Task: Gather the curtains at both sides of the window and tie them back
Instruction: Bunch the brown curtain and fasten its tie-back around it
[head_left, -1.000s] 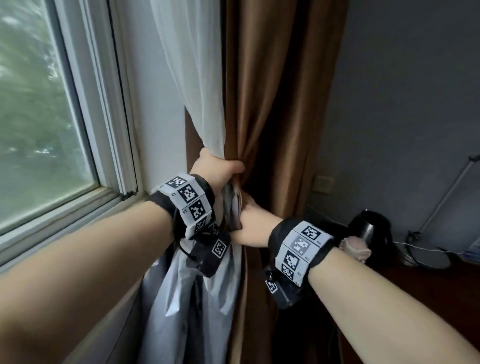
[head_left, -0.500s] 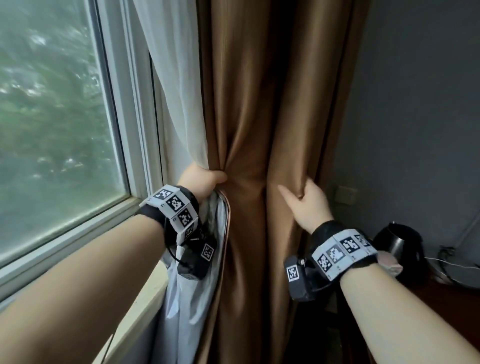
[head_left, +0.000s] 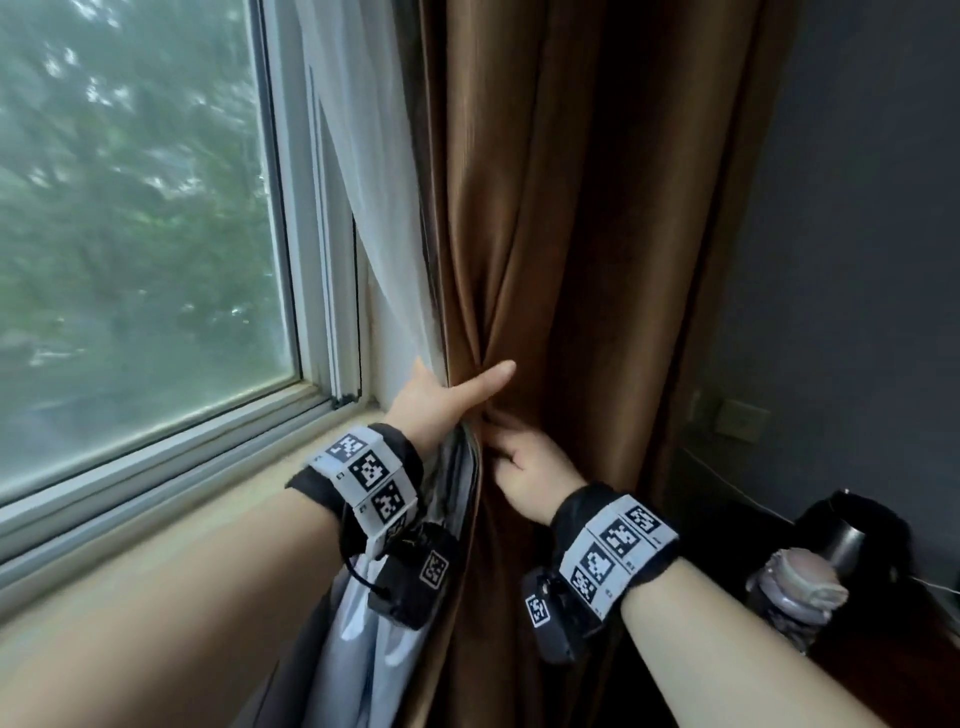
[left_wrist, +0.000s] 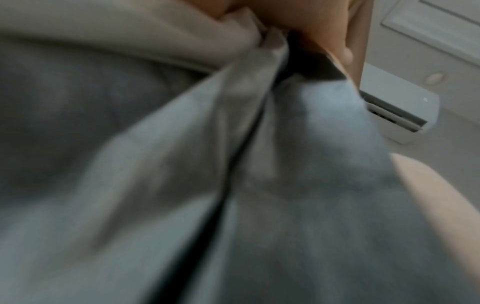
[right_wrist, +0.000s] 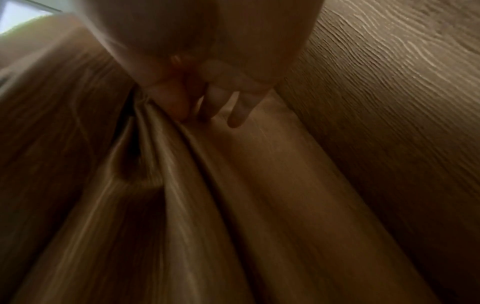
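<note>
My right hand has come back in from the curtain's outer fold and now sits just under my left hand, fingers tucked into the brown curtain at the pinch. Reads as another pleat pulled in; the bundle is nearly gathered, no tie in view yet. Left hand clamps the sheer and lining against the brown folds, thumb stretched out across them. Right hand fingers are curled on fabric. Both forearms reach forward, window frame beyond the left hand.
</note>
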